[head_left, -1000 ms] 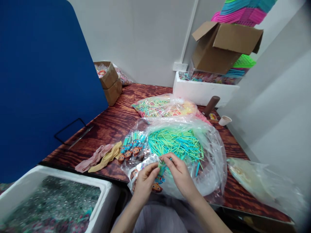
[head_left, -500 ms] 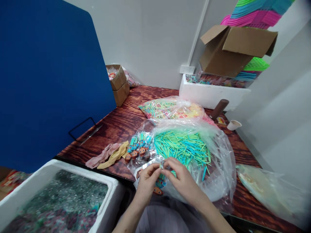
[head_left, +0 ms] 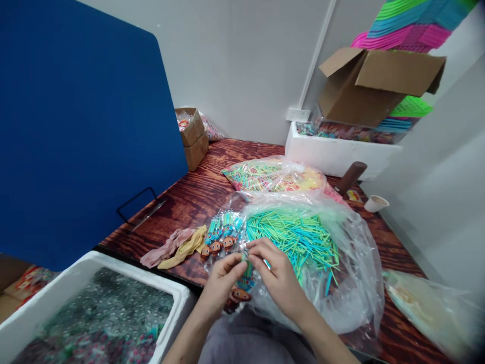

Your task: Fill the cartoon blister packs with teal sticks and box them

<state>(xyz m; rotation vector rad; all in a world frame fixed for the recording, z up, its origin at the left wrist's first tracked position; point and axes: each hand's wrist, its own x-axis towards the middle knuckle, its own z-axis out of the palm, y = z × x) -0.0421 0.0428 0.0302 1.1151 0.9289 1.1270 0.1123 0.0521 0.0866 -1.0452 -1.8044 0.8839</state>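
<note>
My left hand (head_left: 223, 284) and my right hand (head_left: 279, 277) meet over the table's front edge, fingertips pinched close together at the top of a small clear packet (head_left: 247, 281). Green and blue sticks and a brown cartoon-head piece (head_left: 240, 294) show in it. Fingers partly hide the packet's mouth. Just beyond my right hand, a large clear bag (head_left: 356, 253) lies spread open around a heap of thin green and blue sticks (head_left: 291, 237). Several similar packets with brown cartoon heads (head_left: 215, 246) lie in a row beyond my left hand.
A white foam box (head_left: 181, 298) holding many small wrapped pieces stands at the lower left. Pink and yellow cloths (head_left: 185, 246) lie near the table edge. Behind are another bag of sticks (head_left: 250, 172), a brown cylinder (head_left: 351, 177), a paper cup (head_left: 376, 203) and a blue panel (head_left: 94, 126).
The view has shifted, so the table contents sit slightly lower and to the right. My hands stay together, now a little farther left against the bag, and the packet shows more between them.
</note>
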